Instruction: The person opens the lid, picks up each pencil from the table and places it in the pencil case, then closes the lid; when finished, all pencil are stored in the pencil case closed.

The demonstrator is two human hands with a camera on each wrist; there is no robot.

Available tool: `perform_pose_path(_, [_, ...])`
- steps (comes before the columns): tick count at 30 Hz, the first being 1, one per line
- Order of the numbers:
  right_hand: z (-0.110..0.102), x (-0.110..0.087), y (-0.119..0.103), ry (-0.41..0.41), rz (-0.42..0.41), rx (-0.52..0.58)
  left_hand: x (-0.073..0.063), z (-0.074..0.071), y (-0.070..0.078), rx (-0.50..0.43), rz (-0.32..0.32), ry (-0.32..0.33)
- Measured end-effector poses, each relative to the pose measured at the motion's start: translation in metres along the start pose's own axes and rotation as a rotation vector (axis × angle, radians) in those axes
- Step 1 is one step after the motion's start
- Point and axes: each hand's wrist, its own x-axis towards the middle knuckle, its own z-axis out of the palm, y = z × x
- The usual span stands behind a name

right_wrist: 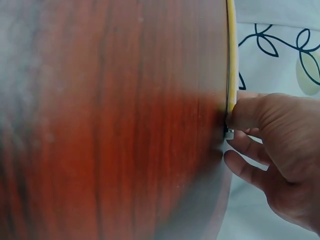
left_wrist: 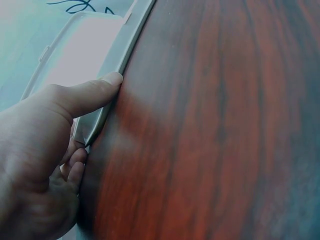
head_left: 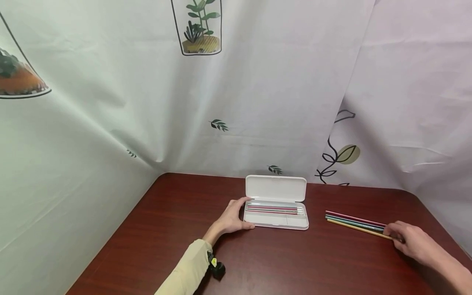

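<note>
A white pencil case lies with its lid up near the table's back edge, several pencils side by side in its long compartment. My left hand holds the case's left end, thumb on the front side and fingers at the back corner. To the right, red, teal and yellow pencils lie side by side on the table. My right hand pinches the near end of the yellow pencil between thumb and fingers. Whether it also touches the red and teal pencils is hidden.
The dark red wooden table carries both the case and the loose pencils. A white cloth printed with plants hangs behind it and along the sides. A small black device sits on the left wrist, by a pale sleeve.
</note>
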Motion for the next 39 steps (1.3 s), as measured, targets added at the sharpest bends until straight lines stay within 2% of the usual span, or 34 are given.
perform_pose_path(7, [-0.003,-0.002,0.004,-0.030,-0.012,0.087,0.000,-0.001,0.002,-0.003,0.003,0.005])
perform_pose_path(22, [-0.003,-0.002,0.000,-0.042,0.012,0.118,0.000,0.000,0.001,0.013,0.008,-0.001])
perform_pose_path(31, [-0.002,0.004,-0.007,0.033,-0.021,0.170,0.001,0.000,0.001,0.006,0.004,-0.001])
perform_pose_path(39, [-0.006,0.024,-0.024,0.120,-0.105,0.191,0.000,-0.002,0.002,-0.011,-0.006,-0.004])
